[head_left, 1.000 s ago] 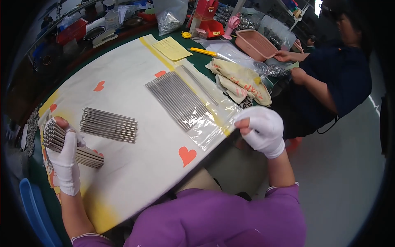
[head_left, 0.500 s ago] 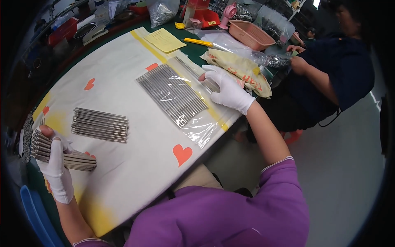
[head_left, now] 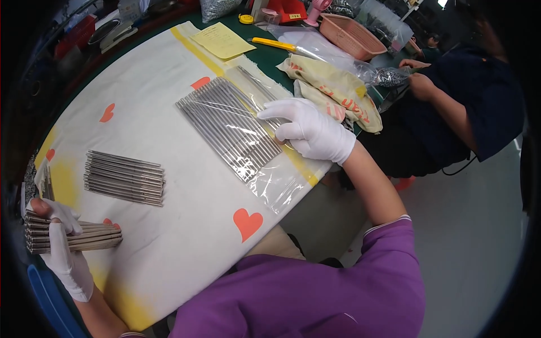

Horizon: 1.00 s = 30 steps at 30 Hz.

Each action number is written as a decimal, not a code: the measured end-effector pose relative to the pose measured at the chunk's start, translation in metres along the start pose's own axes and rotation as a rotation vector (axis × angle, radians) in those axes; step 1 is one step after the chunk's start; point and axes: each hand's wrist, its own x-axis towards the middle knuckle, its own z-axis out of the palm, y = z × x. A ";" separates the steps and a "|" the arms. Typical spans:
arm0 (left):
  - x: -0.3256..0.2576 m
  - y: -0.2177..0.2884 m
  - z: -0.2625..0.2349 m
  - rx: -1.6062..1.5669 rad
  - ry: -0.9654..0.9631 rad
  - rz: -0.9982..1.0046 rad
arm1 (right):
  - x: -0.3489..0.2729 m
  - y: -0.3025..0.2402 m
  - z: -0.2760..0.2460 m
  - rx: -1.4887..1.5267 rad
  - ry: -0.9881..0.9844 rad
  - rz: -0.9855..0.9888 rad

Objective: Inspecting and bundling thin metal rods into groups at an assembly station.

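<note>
My left hand [head_left: 63, 248], in a white glove, grips a bundle of thin metal rods [head_left: 79, 235] at the table's near left edge. My gloved right hand [head_left: 313, 130] rests with fingers spread on a clear plastic bag [head_left: 265, 141] that covers a flat row of metal rods [head_left: 228, 127]. A second loose pile of rods [head_left: 125, 176] lies on the white cloth [head_left: 169, 236] with red hearts, between my hands.
A yellow paper sheet [head_left: 222, 40], a yellow utility knife [head_left: 274, 43] and a pink basket [head_left: 350, 35] sit at the far side. Folded printed cloths [head_left: 332, 84] lie to the right. Another person in dark clothes [head_left: 462, 101] sits at the right.
My right hand moved from the table's near edge up onto the plastic bag over the rods. My left hand kept hold of its bundle and shifted slightly down and left.
</note>
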 end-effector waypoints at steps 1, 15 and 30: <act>0.000 0.001 -0.002 0.003 0.000 -0.004 | 0.001 0.001 0.001 -0.003 0.003 0.017; 0.001 0.001 0.004 0.027 0.057 0.025 | 0.019 -0.030 0.007 0.175 -0.001 0.503; 0.003 -0.002 -0.001 0.054 0.011 0.040 | 0.014 -0.018 0.012 0.093 0.051 0.112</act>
